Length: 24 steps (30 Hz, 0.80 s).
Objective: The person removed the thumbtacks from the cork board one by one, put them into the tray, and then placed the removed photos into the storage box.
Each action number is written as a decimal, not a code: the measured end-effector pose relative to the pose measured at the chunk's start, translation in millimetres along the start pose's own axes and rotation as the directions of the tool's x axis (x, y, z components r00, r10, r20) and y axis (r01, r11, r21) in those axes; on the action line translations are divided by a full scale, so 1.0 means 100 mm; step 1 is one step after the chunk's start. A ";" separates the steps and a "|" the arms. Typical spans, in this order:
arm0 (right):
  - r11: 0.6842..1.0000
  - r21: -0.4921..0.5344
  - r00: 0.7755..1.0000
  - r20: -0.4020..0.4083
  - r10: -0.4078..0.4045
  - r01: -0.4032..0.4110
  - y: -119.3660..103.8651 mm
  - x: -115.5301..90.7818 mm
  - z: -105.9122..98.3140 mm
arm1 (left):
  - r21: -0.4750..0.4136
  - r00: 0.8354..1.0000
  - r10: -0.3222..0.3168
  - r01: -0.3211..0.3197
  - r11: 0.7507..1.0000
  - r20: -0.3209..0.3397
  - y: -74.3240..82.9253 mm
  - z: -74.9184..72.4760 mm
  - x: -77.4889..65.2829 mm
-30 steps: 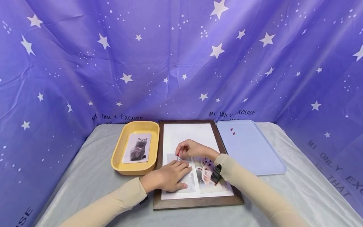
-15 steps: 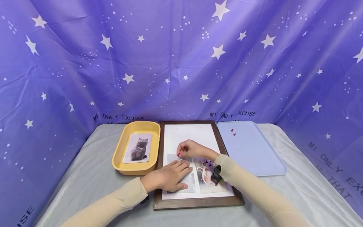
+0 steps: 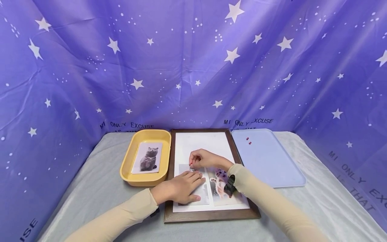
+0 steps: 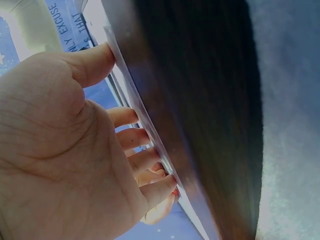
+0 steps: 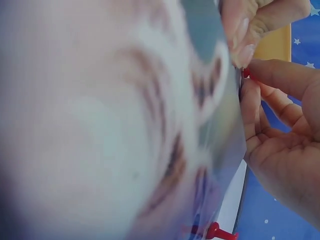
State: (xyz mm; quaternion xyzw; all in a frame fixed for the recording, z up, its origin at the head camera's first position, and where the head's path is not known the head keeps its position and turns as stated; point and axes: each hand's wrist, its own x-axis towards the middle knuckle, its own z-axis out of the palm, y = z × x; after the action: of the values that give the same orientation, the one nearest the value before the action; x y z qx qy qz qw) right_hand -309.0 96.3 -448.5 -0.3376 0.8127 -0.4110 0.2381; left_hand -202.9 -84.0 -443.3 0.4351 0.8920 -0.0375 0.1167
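While the left hand [image 3: 182,186] lies outspread on one of two framed photos [image 3: 204,193], the right hand [image 3: 206,158] pinches one red pushpin [image 5: 246,73].

head: looks ahead, down | left wrist: near my left grip [image 4: 75,135] | right wrist: near photo [image 5: 125,110] | both wrists: my right grip [image 5: 290,135]
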 end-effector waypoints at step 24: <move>0.999 0.040 0.999 0.037 0.034 -0.035 0.02 0.02 -0.03 | -0.003 1.000 0.005 -0.005 1.000 -0.008 0.00 -0.01 -0.01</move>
State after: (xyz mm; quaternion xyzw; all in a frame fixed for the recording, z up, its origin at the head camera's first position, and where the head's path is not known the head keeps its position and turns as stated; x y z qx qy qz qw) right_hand -312.7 97.2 -448.6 -0.3262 0.8054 -0.4168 0.2668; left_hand -202.7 -84.4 -442.4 0.4373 0.8914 -0.0341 0.1139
